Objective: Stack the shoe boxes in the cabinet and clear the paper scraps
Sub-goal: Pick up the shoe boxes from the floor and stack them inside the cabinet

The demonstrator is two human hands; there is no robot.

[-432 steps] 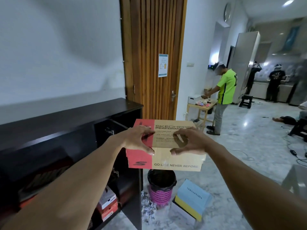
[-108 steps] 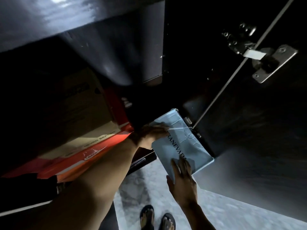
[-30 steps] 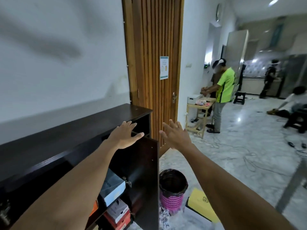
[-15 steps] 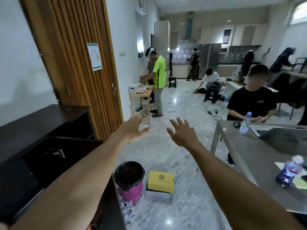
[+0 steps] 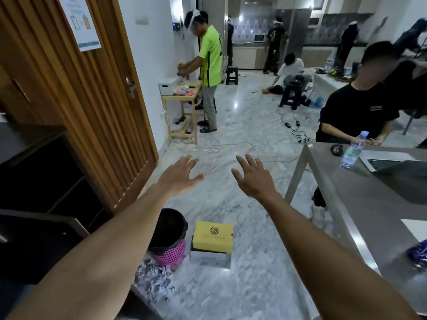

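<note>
We are holding our left hand and right hand out spread and empty, while the yellow shoe box is sitting on the floor beside the pink bin, outside the cabinet, and the paper scraps are lying uncleared.

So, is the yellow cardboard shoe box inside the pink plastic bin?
No, the yellow cardboard shoe box stands beside the pink plastic bin.

Shoe box right of bin; scraps before bin
</note>
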